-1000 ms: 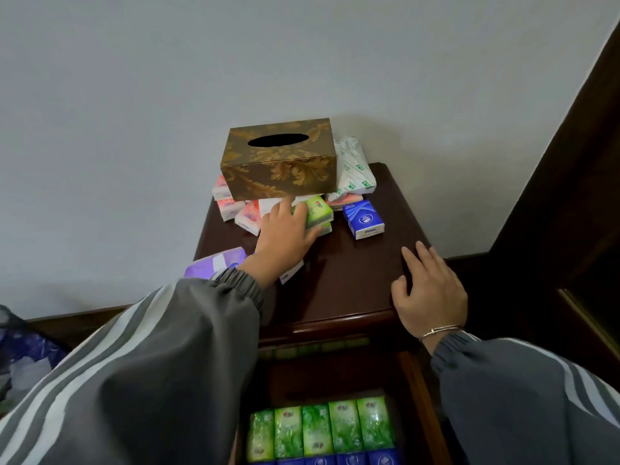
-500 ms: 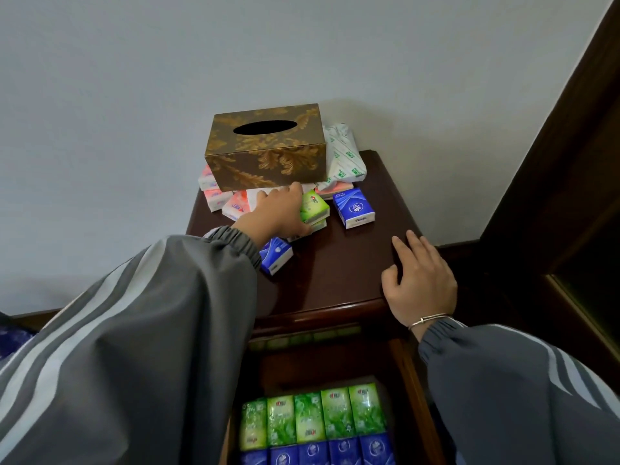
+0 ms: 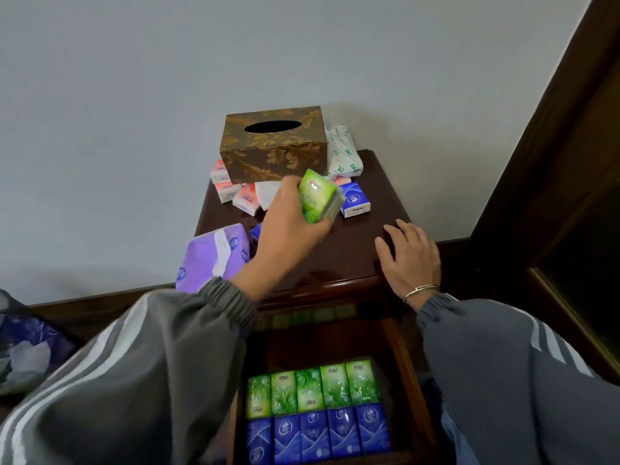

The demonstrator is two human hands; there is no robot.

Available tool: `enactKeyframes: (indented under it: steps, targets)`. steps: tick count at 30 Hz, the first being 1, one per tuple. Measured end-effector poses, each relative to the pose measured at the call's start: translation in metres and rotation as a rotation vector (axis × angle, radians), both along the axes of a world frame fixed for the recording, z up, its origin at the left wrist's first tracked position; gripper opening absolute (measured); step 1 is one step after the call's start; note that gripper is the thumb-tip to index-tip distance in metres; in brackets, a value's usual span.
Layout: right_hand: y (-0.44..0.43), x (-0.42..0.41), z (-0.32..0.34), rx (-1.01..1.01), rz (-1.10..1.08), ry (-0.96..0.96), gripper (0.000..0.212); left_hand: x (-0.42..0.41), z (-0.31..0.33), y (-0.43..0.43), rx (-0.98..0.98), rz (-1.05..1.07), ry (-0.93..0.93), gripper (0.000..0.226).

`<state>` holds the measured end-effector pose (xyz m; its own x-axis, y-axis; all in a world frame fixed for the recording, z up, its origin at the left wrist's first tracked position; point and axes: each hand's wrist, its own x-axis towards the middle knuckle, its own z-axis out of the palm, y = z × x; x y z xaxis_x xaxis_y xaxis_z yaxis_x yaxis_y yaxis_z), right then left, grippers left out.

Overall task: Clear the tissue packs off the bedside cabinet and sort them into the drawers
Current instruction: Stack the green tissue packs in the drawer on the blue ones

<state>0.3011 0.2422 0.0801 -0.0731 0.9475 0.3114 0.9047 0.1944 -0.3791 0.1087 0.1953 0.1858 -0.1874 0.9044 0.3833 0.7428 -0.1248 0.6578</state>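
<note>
My left hand point(image 3: 288, 226) grips a green tissue pack point(image 3: 317, 199) lifted just above the dark wooden bedside cabinet point(image 3: 355, 250). My right hand point(image 3: 407, 260) rests flat on the cabinet's front right corner, fingers spread, holding nothing. On the top lie a blue pack point(image 3: 355, 200), several pink packs point(image 3: 235, 191), a white-green pack point(image 3: 344, 152) and a large purple pack point(image 3: 214, 255) at the left edge. Below, the open drawer point(image 3: 411, 380) holds a row of green packs point(image 3: 312, 387) and a row of blue packs point(image 3: 318, 434).
A gold-patterned brown tissue box point(image 3: 273, 142) stands at the back of the cabinet, on top of some packs. A grey wall is behind. Dark wooden furniture point(image 3: 553, 182) rises at the right. A blue patterned bag point(image 3: 30, 344) lies at the left.
My left hand closed on the green pack and raised it off the cabinet top, pulling back toward me. The right hand stayed in place.
</note>
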Motion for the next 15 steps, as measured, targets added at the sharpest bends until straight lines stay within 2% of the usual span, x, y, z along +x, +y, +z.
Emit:
enactKeyframes:
  steps: [3, 6, 7, 9, 11, 15]
  targets:
    - [-0.011, 0.005, 0.022, -0.059, 0.046, 0.296, 0.030, 0.010, -0.016, -0.059, -0.079, 0.026, -0.147, 0.053]
    - [-0.056, 0.003, 0.037, -0.058, 0.226, 0.538, 0.022, 0.021, -0.054, -0.108, -0.212, 0.060, -0.213, 0.051]
    - [-0.077, 0.000, 0.039, -0.176, 0.282, 0.583, 0.023, 0.025, -0.067, -0.120, -0.252, 0.076, -0.236, 0.050]
    - [-0.112, -0.005, 0.038, -0.548, 0.334, 0.607, 0.030, 0.035, -0.089, -0.139, -0.310, 0.116, -0.266, 0.049]
    - [-0.130, -0.006, 0.028, -0.817, 0.345, 0.639, 0.026, 0.046, -0.107, -0.151, -0.329, 0.132, -0.255, 0.049]
    - [-0.137, -0.005, 0.005, -0.970, 0.281, 0.641, 0.036, 0.062, -0.136, -0.163, -0.333, 0.122, -0.182, 0.051]
